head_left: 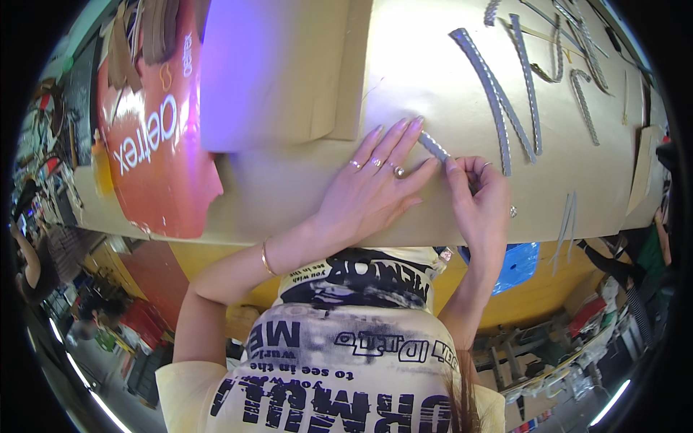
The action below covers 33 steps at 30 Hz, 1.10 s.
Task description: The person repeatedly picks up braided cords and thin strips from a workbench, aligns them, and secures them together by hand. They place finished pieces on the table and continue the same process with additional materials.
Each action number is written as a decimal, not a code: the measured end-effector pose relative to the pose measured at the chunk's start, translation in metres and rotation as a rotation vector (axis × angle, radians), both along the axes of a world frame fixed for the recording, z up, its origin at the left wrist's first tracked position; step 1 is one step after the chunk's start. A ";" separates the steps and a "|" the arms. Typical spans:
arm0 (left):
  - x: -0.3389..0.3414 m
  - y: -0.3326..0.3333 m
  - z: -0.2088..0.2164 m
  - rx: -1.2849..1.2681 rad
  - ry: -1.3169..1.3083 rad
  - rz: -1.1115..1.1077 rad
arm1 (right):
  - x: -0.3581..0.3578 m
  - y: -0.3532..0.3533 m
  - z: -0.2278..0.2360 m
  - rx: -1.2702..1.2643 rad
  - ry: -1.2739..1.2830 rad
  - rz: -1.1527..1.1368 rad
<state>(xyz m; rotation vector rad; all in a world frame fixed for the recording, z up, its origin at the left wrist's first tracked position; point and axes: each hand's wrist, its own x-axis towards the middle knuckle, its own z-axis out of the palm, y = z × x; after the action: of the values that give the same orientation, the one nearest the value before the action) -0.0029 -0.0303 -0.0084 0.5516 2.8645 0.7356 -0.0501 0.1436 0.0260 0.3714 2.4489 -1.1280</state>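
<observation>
A short grey braided strip (434, 146) lies on the table between my hands. My left hand (372, 180) is flat on the tabletop with its fingers stretched out. Its index fingertip is by the strip's far end, and its thumb points toward the near end. The thumb and index finger of my right hand (480, 195) pinch the strip's near end, while the other fingers curl inward. To the right of my hands lie longer grey braided strips (485, 76), two of them meeting at an angle, and another strip (528, 94) beside them.
Several more braided pieces (583, 105) are scattered at the far right of the table (404, 72). Brown cardboard (274, 86) lies at the far left, next to a red printed sheet (155, 144) bearing brown strips (159, 32). Something blue (518, 263) hangs below the near edge.
</observation>
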 end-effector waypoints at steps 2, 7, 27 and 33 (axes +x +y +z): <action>0.001 0.000 -0.002 0.030 0.011 0.013 | -0.002 -0.003 0.003 0.048 -0.008 0.015; 0.002 0.001 -0.005 0.081 0.000 0.027 | -0.006 -0.012 0.015 0.258 0.071 0.166; 0.001 0.005 0.003 0.049 -0.065 0.062 | -0.003 0.004 0.004 -0.077 0.092 0.051; -0.001 0.006 0.009 0.063 -0.039 0.083 | 0.004 0.001 -0.001 -0.039 0.136 0.027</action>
<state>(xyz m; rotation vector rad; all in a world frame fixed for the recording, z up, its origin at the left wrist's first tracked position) -0.0043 -0.0245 0.0008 0.4233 2.8516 0.8423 -0.0465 0.1444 0.0248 0.2569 2.5363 -1.2250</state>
